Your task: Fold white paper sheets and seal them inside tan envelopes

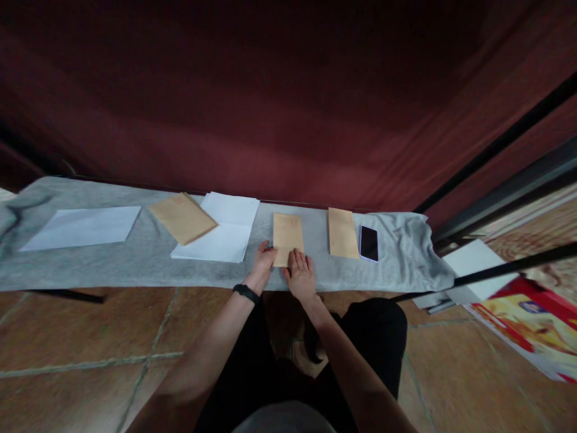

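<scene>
A tan paper envelope lies upright in front of me on the grey cloth, with faint print near its top right. My left hand is at its lower left edge, fingers curled and thumb against the paper; the grip is partly hidden. Flat over the lower right corner rests my right hand, fingers stretched out. To the right lies a second tan envelope, beside a dark-screened phone. Further left, several tan envelopes in a pile overlap a stack of white paper sheets.
A grey cloth covers the long narrow table. Another white sheet lies at its left end. A dark red surface rises behind the table. On the right are black bars and a colourful printed box, low near the tiled floor.
</scene>
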A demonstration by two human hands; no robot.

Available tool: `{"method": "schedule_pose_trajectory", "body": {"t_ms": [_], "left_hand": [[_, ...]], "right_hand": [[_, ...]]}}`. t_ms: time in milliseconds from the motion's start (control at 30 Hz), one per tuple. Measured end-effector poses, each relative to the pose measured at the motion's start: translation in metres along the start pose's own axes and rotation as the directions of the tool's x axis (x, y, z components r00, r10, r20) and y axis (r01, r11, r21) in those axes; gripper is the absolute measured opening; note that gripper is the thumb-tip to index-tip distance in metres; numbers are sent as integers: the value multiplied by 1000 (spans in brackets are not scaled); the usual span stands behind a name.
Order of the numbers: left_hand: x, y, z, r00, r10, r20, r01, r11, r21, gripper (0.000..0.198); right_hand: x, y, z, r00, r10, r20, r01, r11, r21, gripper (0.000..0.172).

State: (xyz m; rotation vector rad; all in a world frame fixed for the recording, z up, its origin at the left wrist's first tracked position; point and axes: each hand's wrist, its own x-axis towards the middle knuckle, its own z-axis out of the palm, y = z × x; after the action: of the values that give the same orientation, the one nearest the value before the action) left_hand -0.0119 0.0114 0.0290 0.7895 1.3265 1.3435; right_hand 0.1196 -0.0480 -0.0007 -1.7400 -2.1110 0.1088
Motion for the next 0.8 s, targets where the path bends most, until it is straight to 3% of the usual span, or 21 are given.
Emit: {"method": "schedule_pose_trajectory", "body": {"t_ms": [167, 267, 333, 400, 500, 600, 700, 800], "left_hand": [[-11, 7, 12, 998, -19, 68, 17, 999, 32, 30], [-19, 15, 20, 995, 15, 102, -18, 999, 27, 34], [-22, 21, 23, 990, 64, 128, -66, 998, 12, 37], [-23, 23, 24, 987, 107, 122, -110, 994, 23, 42], [-21, 15, 23, 997, 37, 70, -44, 993, 110, 53], [-20, 1, 24, 987, -74, 145, 62, 994, 86, 57], [-18, -11, 27, 979, -40, 200, 37, 999, 18, 44], [-12, -16, 27, 985, -12, 169, 5, 999, 41, 35]], "right_hand": [[7, -5, -6, 999, 49, 2, -49, 996, 77, 60], [17, -6, -15, 985, 174, -24, -158, 937, 311, 55], [28, -6, -22, 951, 307, -48, -223, 783, 581, 50], [38, -7, -27, 912, 406, -53, -213, 580, 786, 51], [46, -10, -27, 885, 465, 0, -168, 321, 932, 58], [46, -15, -17, 854, 502, 134, -187, 56, 981, 57], [43, -16, -7, 812, 502, 297, -296, -84, 951, 48], [38, -10, -7, 803, 440, 401, -378, -143, 915, 38]]}}
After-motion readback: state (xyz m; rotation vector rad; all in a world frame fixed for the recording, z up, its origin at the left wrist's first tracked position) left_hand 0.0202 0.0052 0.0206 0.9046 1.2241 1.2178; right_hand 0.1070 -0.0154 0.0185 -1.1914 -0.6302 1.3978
